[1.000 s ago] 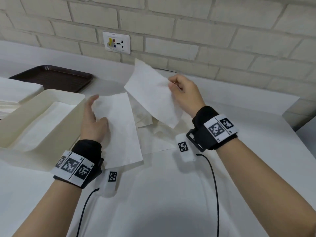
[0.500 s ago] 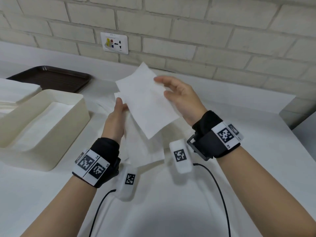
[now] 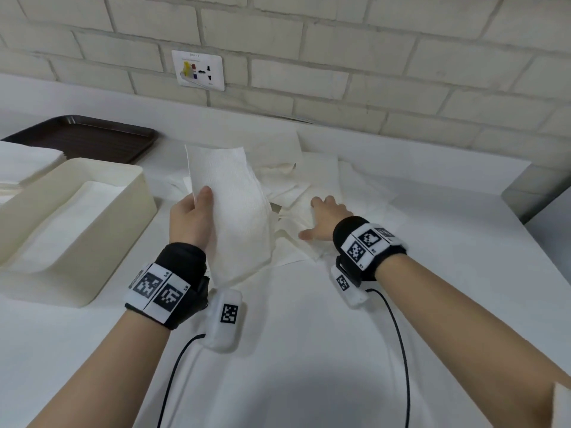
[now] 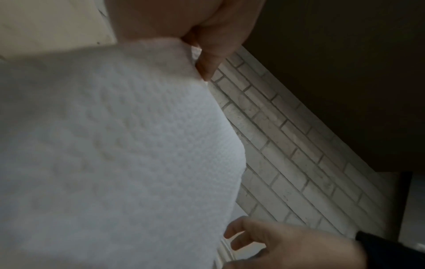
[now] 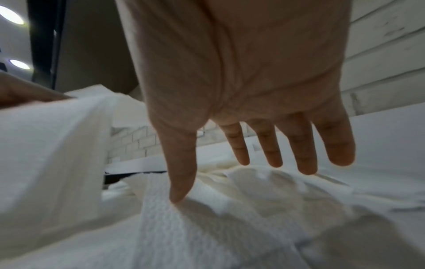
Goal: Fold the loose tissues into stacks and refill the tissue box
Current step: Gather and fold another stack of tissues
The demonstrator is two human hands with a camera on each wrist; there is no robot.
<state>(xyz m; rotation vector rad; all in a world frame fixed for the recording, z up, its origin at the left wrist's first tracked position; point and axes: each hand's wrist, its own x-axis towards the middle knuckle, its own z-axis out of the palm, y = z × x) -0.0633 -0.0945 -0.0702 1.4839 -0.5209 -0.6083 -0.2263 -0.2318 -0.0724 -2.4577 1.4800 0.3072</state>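
My left hand [image 3: 194, 211] holds a stack of white tissues [image 3: 234, 211] upright above the table, thumb on its near face; the same tissues [image 4: 115, 145] fill the left wrist view, pinched at the top edge. My right hand [image 3: 324, 217] is spread, palm down, over the pile of loose tissues [image 3: 309, 180] on the table. In the right wrist view its fingers [image 5: 269, 145] are straight and its thumb tip touches a loose tissue [image 5: 207, 218]. The cream tissue box [image 3: 77, 230] stands open at the left with folded tissues inside.
A dark brown tray [image 3: 92, 137] lies behind the box, and a white stack [image 3: 27, 162] sits at the far left. The brick wall with a socket plate [image 3: 197, 69] runs along the back. The table's right edge [image 3: 525, 196] is near the pile.
The right hand let go of the tissue and dropped onto the loose pile. The left hand now holds both sheets together, raised upright.
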